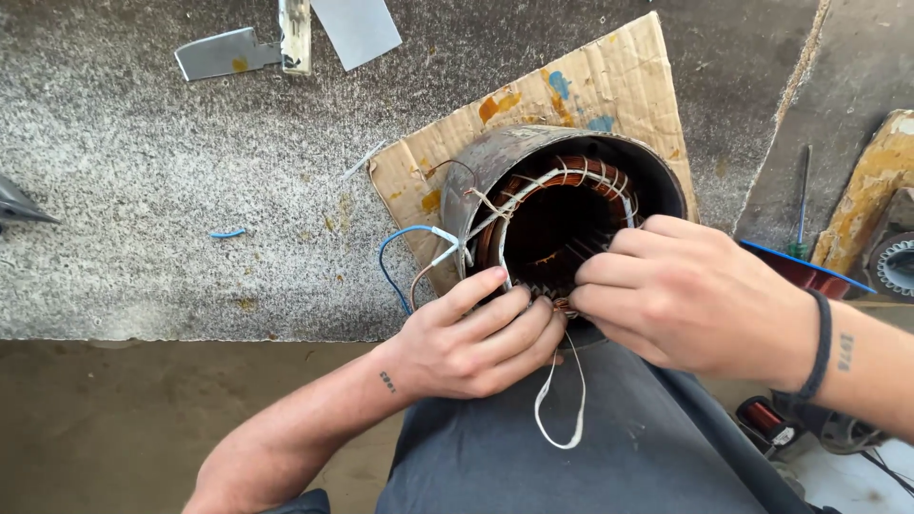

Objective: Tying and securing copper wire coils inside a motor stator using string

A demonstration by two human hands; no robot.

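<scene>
The left hand (476,338) pinches the copper winding (562,205) at the near rim of the motor stator (533,162), propped against the person's lap on cardboard (609,86), while the right hand (681,295), fingers closed, holds the white lacing cord (562,409) there, seemingly steadying it.

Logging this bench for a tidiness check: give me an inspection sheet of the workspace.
Surface: rough grey concrete slab, cardboard sheet under the work.
Job's things: motor stator with copper windings, white lacing cord hanging at the rim.
Clutter: metal scraps, blue wire offcut.
Hands: left hand and right hand pinch at the winding edge.
Cables: blue lead looping out.
Surroundings: copper wire spool, screwdriver.
</scene>
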